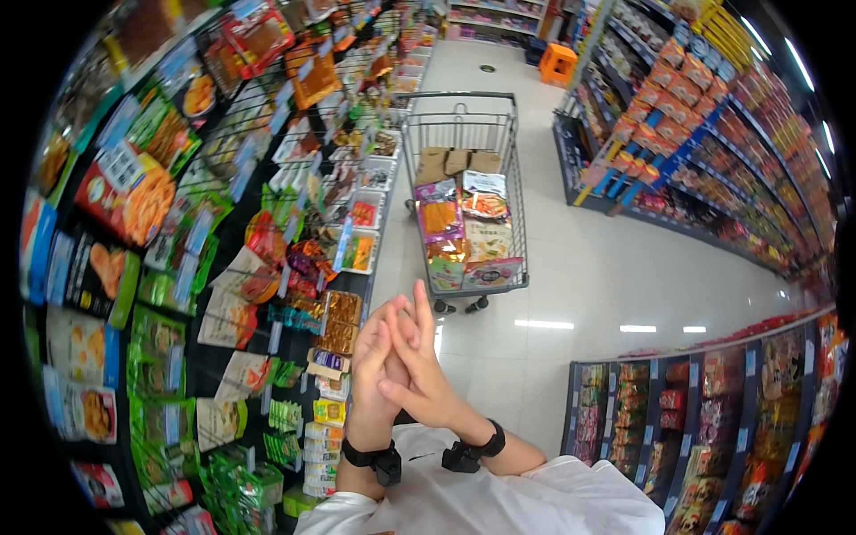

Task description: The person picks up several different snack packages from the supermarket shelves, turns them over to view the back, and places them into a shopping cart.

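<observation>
My left hand (371, 364) and my right hand (424, 384) touch each other in front of my chest, with no goods in them. The fingers of my right hand lie across my left hand, and one points up towards the cart. Some fingers of both hands are hidden where they overlap. A black strap with a small device sits on each wrist. Ahead stands a grey wire shopping cart (461, 122). In it are a purple-edged snack bag (441, 217), a white pouch (485, 194), a pale pouch (488, 239) and brown packages (458, 160).
A long rack of hanging snack bags (157, 361) runs close along my left. White bins (364, 251) line its lower edge. Shelves of packaged goods (669, 421) stand at my lower right, and another shelf (722, 160) at upper right. An orange stool (558, 65) stands farther down the tiled aisle (562, 267).
</observation>
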Demonstrator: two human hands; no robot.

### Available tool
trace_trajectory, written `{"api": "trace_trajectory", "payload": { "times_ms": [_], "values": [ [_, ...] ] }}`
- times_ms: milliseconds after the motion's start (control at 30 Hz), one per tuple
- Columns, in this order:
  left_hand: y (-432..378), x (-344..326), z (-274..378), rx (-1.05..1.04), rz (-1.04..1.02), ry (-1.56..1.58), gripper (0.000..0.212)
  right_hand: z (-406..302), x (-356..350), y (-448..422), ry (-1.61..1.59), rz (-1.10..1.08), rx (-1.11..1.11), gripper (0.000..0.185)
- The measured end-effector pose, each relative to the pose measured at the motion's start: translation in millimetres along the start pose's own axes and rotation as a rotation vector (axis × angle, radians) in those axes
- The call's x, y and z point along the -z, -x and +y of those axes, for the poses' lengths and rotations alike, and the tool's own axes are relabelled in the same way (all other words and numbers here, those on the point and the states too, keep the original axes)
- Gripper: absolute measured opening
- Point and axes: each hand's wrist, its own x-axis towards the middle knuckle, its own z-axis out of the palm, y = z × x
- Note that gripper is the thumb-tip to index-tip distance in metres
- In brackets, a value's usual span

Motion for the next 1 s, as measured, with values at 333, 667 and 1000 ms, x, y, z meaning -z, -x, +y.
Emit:
{"api": "trace_trajectory", "payload": {
  "times_ms": [333,667,1000],
  "values": [
    [-143.7,51.6,-17.9,0.241,-0.174,0.196,0.042,61.0,0.7,-76.6,0.264,0.131,-0.091,0.08],
    [-241.8,226.6,-176.3,0.819,0.009,0.127,0.03,210.3,137.3,-27.6,0.269,0.561,-0.627,0.026],
    [-224.0,287.2,-277.7,0.696,-0.212,-1.196,0.062,346.0,215.8,51.8,0.72,0.363,-0.969,0.039]
  ]
}}
